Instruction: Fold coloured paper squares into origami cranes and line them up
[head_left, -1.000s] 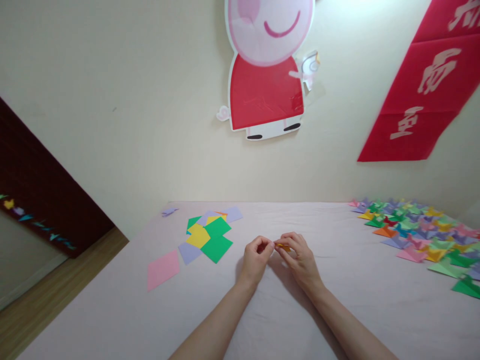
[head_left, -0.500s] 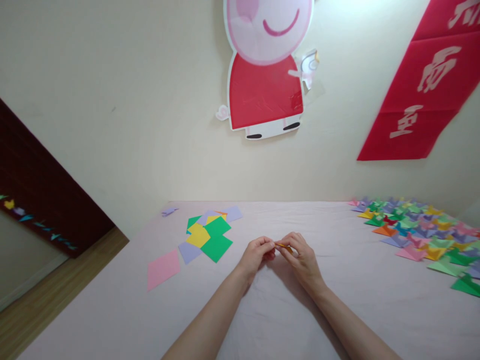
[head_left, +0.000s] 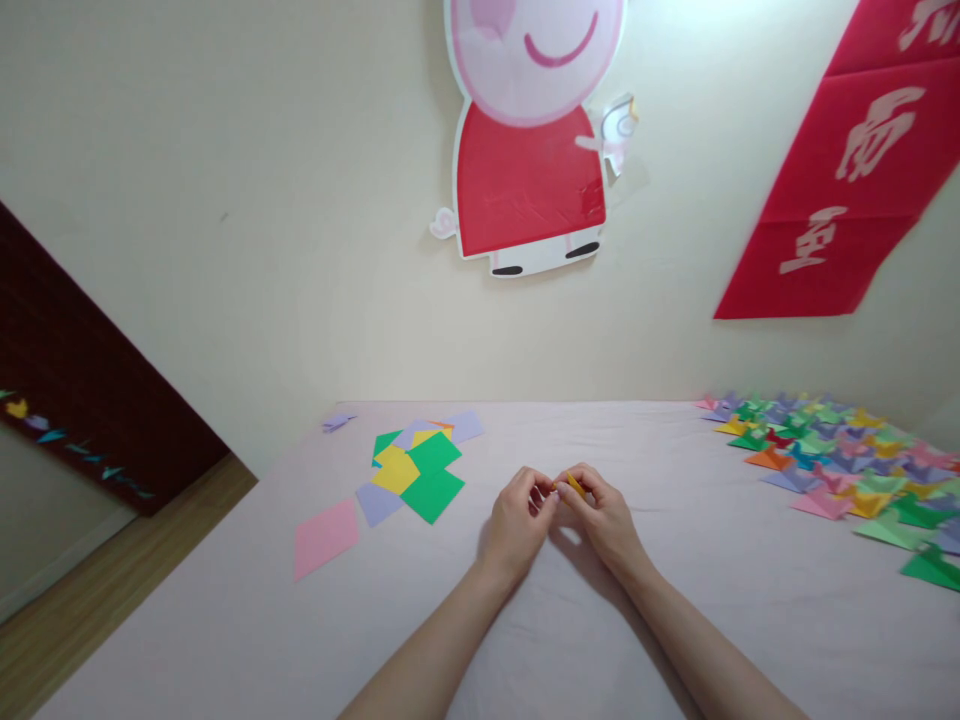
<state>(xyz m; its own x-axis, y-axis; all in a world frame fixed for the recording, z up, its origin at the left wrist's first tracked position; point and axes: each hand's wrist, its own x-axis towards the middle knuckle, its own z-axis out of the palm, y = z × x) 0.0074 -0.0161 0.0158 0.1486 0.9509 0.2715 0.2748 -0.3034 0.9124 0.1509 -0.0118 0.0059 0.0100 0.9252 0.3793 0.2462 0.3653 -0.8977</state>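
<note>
Between my two hands is a small folded piece of yellow-orange paper (head_left: 576,486), mostly covered by fingers. My right hand (head_left: 606,515) pinches it, with its yellow flap showing between thumb and forefinger. My left hand (head_left: 519,518) is closed, its fingertips pressed at the paper's left end and meeting the right fingertips. Both hands are just above the pale sheet (head_left: 555,640). To the left lie loose paper squares: a pink square (head_left: 327,540), a green square (head_left: 433,496), a yellow square (head_left: 396,471) and a lilac square (head_left: 379,505).
Rows of folded paper figures (head_left: 847,460) in many colours cover the right side. A small lilac folded piece (head_left: 340,424) lies at the far left corner. Behind the surface stands a wall with a cartoon pig cutout (head_left: 531,185) and a red banner (head_left: 832,180).
My left hand has rolled over and its fingers have curled in against the right fingertips. The yellow-orange paper has tilted up in the right fingers. The loose squares have not moved.
</note>
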